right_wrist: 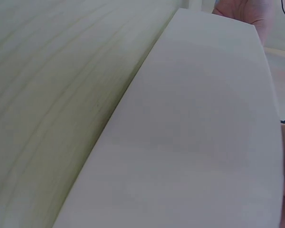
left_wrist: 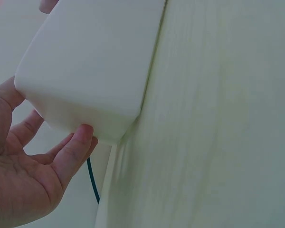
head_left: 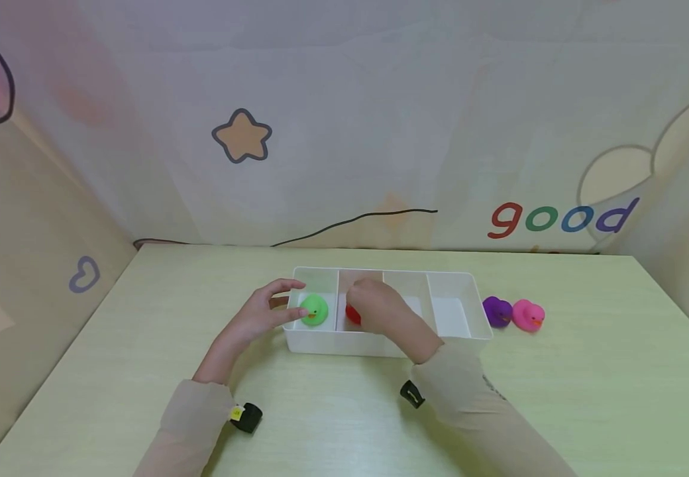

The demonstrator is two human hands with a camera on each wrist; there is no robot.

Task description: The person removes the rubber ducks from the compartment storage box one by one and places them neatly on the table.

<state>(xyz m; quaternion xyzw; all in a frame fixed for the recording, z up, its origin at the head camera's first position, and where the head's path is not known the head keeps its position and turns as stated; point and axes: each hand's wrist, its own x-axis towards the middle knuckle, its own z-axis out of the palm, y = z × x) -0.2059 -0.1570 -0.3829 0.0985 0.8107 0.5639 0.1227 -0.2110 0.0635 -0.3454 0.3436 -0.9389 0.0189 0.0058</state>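
A long white divided box (head_left: 344,342) lies across the table. My left hand (head_left: 259,313) grips its left end; the thumb and one finger reach over the rim, and in the left wrist view other fingers (left_wrist: 80,137) touch the end wall. Inside the leftmost compartment sits a green rubber duck (head_left: 315,310), close to that thumb. Down in the second compartment my right hand (head_left: 378,306) holds a red rubber duck (head_left: 353,314), mostly hidden by the curled fingers. The box wall (right_wrist: 194,118) covers most of the right wrist view.
Just right of the box a purple duck (head_left: 497,312) and a pink duck (head_left: 528,316) stand side by side on the table (head_left: 607,371). Behind the table rises a printed backdrop (head_left: 344,146). The box's thin dividers (head_left: 430,301) separate its compartments.
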